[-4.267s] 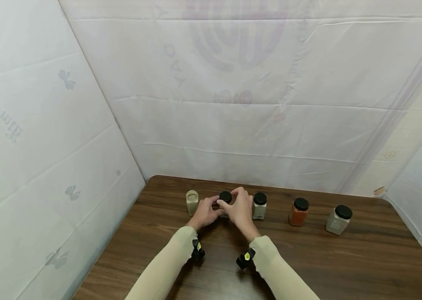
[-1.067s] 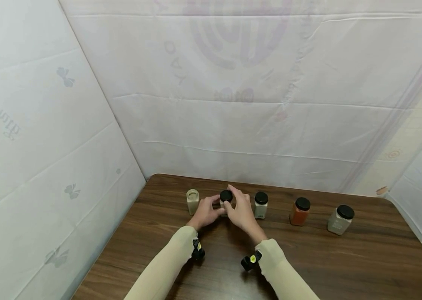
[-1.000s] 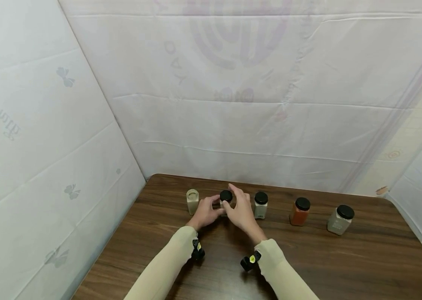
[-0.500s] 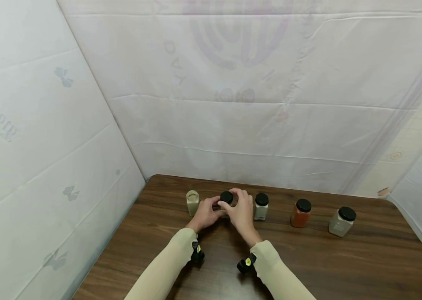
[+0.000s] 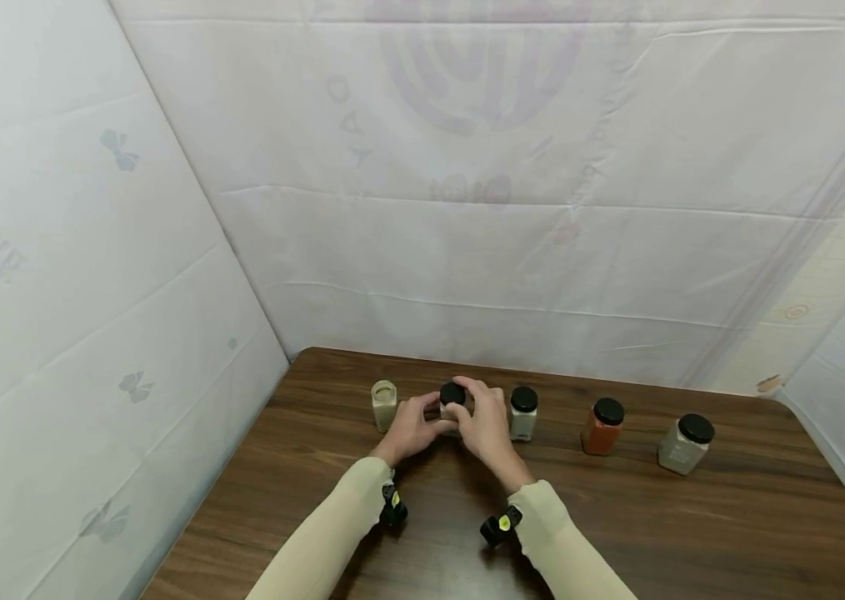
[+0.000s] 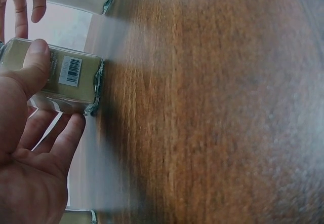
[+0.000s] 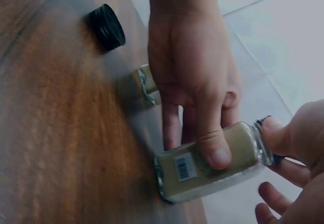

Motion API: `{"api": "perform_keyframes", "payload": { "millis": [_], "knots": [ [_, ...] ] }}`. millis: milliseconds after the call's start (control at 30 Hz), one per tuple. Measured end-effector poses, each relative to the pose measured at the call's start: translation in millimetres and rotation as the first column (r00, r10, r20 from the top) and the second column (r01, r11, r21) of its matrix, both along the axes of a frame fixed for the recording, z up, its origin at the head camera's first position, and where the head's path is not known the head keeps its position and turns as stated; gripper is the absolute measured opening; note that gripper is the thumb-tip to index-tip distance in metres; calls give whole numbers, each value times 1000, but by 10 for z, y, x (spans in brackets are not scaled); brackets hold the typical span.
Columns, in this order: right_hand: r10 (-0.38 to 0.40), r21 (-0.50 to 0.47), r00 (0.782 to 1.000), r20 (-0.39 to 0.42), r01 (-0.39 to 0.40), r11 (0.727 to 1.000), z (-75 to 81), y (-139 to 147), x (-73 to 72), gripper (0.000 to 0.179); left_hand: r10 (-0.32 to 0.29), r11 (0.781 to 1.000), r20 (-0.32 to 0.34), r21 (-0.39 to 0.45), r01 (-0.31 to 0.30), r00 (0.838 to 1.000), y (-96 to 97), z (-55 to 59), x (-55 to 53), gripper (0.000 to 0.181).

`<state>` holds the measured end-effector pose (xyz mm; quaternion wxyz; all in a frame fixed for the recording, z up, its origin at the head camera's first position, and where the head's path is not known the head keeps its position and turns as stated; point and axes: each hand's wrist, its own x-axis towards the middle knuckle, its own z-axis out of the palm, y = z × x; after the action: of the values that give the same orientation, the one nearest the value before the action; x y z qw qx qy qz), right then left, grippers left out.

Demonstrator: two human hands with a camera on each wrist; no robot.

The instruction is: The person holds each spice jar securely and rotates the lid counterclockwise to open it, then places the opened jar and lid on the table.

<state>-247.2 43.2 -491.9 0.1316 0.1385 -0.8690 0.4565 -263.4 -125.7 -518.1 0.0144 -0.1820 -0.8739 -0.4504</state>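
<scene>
My left hand [image 5: 409,429] grips a square glass spice jar [image 6: 76,74], thumb on one side and fingers round the other. The jar stands upright on the table, filled with greenish-beige powder and marked with a barcode label. At its top, my right hand [image 7: 304,158] pinches the black lid [image 5: 452,392] between thumb and fingers. The lid sits on the jar's neck, mostly covered by the fingers in the right wrist view. Left of my hands stands a lidless jar [image 5: 384,408] of pale powder. A loose black screw lid [image 7: 107,27] rests on the table beyond my left hand.
To the right stand a capped jar of pale powder [image 5: 522,414], a capped jar of orange-red powder [image 5: 602,427] and a capped greyish jar [image 5: 684,445]. All are on the dark wooden table [image 5: 692,533]. White printed cloth [image 5: 392,250] hangs behind and beside it.
My right hand has turned back and forth about the lid; since half a second ago its wrist has swung outward to the right. My left hand keeps the jar in place.
</scene>
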Motion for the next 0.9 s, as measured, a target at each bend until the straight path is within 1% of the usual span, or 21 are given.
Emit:
{"api": "perform_keyframes", "payload": {
  "millis": [167, 267, 333, 400, 500, 567, 667, 767, 900],
  "knots": [
    [76, 39, 995, 67, -79, 996, 64, 49, 6, 46, -3, 1000, 0, -2, 3, 1000, -8, 6, 14, 41],
    [110, 52, 990, 92, -115, 992, 95, 74, -1, 48, -7, 1000, 2, 3, 7, 1000, -7, 16, 16, 41],
    [123, 55, 988, 95, -128, 990, 104, 87, -2, 52, -9, 1000, 5, 6, 9, 1000, -7, 15, 14, 41],
    [119, 55, 989, 84, -124, 991, 104, 88, -2, 56, -12, 1000, 3, 5, 12, 1000, -13, 11, 10, 43],
    [73, 47, 996, 45, -75, 996, 91, 60, 1, 62, -14, 1000, -9, -3, 14, 1000, -26, 7, 7, 46],
    [21, 37, 1000, 14, -21, 999, 81, 22, 3, 63, -13, 1000, -28, -17, 12, 1000, -33, 7, 5, 46],
    [-59, 14, 998, -29, 59, 998, 72, -38, 16, 63, -3, 999, -58, -41, 0, 998, -30, -3, -4, 43],
    [-114, -10, 993, -43, 113, 993, 61, -80, 23, 62, 3, 999, -70, -52, -7, 998, -23, -13, -8, 39],
    [-149, -27, 988, -29, 148, 989, 39, -104, 21, 56, 8, 999, -44, -43, -9, 999, -12, -14, -4, 40]
  ]
}}
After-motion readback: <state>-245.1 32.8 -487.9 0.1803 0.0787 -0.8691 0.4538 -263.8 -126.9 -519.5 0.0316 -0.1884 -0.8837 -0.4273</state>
